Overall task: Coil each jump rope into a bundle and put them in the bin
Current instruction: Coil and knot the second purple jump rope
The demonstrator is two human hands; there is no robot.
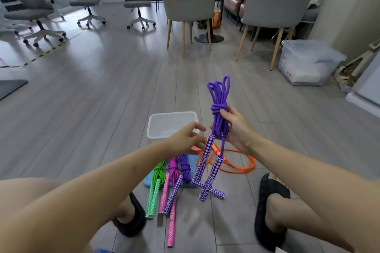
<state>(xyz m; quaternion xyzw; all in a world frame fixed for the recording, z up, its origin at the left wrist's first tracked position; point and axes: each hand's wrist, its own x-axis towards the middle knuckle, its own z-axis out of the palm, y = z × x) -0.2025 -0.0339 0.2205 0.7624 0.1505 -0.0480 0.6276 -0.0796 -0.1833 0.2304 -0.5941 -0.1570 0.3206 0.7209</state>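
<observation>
Purple rope bundle (219, 109), already knotted, is hanging upright from the right hand (236, 127), whose fingers are curling around its coils, handles dangling. The left hand (185, 139) is hovering spread beside it, above the bin's (152, 129) near rim, likely for transfer.

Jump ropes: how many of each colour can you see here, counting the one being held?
Purple: 2, one bundle gripped by the right hand, one bundle on the floor
Green: 1
Pink: 1
Orange: 1, lying loose
Total: 5
</observation>
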